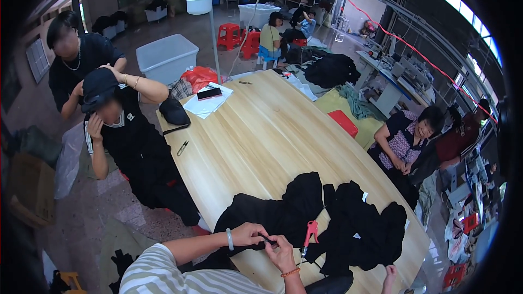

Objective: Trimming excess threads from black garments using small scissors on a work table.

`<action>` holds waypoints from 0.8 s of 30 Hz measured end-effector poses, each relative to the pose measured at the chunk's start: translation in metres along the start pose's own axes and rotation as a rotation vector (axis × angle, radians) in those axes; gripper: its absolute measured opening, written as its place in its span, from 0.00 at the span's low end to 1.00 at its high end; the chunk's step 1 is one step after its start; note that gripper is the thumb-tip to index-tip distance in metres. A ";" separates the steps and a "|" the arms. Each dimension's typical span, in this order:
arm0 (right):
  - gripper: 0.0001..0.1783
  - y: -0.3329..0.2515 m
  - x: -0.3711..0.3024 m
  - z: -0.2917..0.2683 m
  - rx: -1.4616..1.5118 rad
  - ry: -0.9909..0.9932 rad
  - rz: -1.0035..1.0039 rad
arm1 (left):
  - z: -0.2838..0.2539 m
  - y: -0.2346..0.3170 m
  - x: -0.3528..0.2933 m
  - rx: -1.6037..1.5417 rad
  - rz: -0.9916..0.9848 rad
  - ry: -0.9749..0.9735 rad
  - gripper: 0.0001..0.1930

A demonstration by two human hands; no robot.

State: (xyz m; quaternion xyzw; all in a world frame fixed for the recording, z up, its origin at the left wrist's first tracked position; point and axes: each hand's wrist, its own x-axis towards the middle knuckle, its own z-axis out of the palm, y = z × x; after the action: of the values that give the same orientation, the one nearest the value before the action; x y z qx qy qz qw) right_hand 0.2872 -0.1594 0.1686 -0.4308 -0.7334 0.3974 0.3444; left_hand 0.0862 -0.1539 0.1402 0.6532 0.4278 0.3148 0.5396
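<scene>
Over the near edge of the table, my left hand [249, 236] and my right hand [282, 252] meet, their fingers pinched on a small black piece [266, 238]. Its kind is hard to tell; fingers cover most of it. Black cloth garments [275, 215] lie crumpled just beyond my hands. To the right, another pile of black garments [357, 228] spreads over the tabletop, with small white tags on it. Between the piles lies a red gun-shaped tool [311, 233], close to my right hand and apart from it.
On the wooden table [256, 125] lie thread snips [182, 148], a black cap [174, 113] and a phone [210, 94] on papers. Two people are at the left, one with a dark cap [98, 90]. Another person's hand [389, 277] rests at the near right edge.
</scene>
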 end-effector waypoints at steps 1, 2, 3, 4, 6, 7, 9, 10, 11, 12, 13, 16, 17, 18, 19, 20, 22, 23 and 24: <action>0.10 -0.001 0.001 0.000 0.000 0.001 0.001 | -0.001 -0.001 0.000 0.004 0.005 0.010 0.10; 0.10 -0.002 0.001 -0.001 -0.003 0.012 0.006 | -0.001 -0.001 0.000 0.007 0.009 0.019 0.10; 0.10 -0.003 0.001 -0.001 -0.006 0.023 0.011 | -0.001 -0.001 0.001 0.007 0.009 0.018 0.10; 0.10 -0.003 0.000 -0.002 -0.006 0.024 0.013 | 0.000 0.000 0.000 -0.019 0.013 0.030 0.09; 0.09 -0.002 -0.001 -0.002 0.016 0.050 0.029 | 0.002 0.001 0.000 -0.046 0.016 0.041 0.09; 0.09 -0.003 -0.001 -0.003 0.016 0.051 0.030 | 0.003 0.001 0.000 -0.032 0.023 0.052 0.09; 0.09 -0.004 -0.002 -0.005 0.063 0.024 0.072 | 0.005 0.003 -0.001 -0.018 0.029 0.064 0.08; 0.09 -0.001 -0.003 -0.006 0.062 0.026 0.073 | 0.006 0.003 -0.002 -0.003 0.026 0.070 0.08; 0.08 0.003 -0.004 -0.007 0.046 -0.008 0.080 | 0.007 0.004 -0.002 0.012 0.024 0.077 0.08; 0.08 0.005 -0.005 -0.008 0.030 -0.042 0.088 | 0.007 0.004 -0.003 0.012 0.025 0.075 0.08; 0.08 0.006 -0.006 -0.008 0.030 -0.042 0.087 | 0.007 0.005 -0.004 0.073 0.057 0.071 0.08; 0.07 0.009 -0.009 -0.007 -0.058 -0.082 0.040 | 0.009 0.004 -0.003 0.107 0.065 0.056 0.08; 0.07 0.009 -0.011 -0.006 -0.074 -0.071 0.025 | 0.010 0.003 -0.003 0.079 0.041 0.046 0.08; 0.07 0.010 -0.012 -0.006 -0.090 -0.059 0.011 | 0.011 0.000 -0.003 0.079 0.041 0.046 0.08; 0.07 0.011 -0.012 -0.006 -0.089 -0.059 0.012 | 0.012 -0.005 -0.002 -0.052 -0.037 0.013 0.08; 0.07 0.012 -0.012 -0.006 -0.100 -0.038 -0.032 | 0.013 -0.010 -0.002 -0.184 -0.114 -0.021 0.08; 0.07 0.016 -0.012 -0.005 -0.111 -0.015 -0.074 | 0.016 -0.019 -0.002 -0.272 -0.120 -0.035 0.08; 0.06 0.017 -0.011 -0.006 -0.115 -0.020 -0.073 | 0.017 -0.023 -0.002 -0.359 -0.124 -0.048 0.08; 0.06 0.018 -0.011 -0.006 -0.119 -0.026 -0.073 | 0.019 -0.027 -0.003 -0.359 -0.124 -0.050 0.08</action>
State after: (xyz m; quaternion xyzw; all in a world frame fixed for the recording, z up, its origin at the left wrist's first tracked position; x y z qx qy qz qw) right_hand 0.3030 -0.1616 0.1539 -0.4183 -0.7754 0.3457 0.3230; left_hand 0.0959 -0.1632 0.1097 0.5262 0.3907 0.3360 0.6764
